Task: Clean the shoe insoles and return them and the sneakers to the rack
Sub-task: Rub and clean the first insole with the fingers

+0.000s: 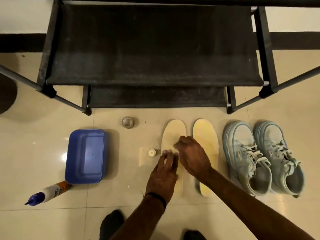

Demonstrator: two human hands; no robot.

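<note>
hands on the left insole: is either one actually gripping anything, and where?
Left hand lies flat on the left insole near its middle, pressing, not gripping. Right hand is curled over the insole further up; whether its fingers pinch a cloth or anything else cannot be told.

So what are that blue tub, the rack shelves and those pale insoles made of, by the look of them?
The blue tub looks like moulded plastic: smooth, glossy, with light glinting inside. The rack shelves seem to be black fabric stretched between dark poles, matte and dusty-speckled. The insoles look like pale yellow foam, matte and thin, though fabric-topped is possible.
</note>
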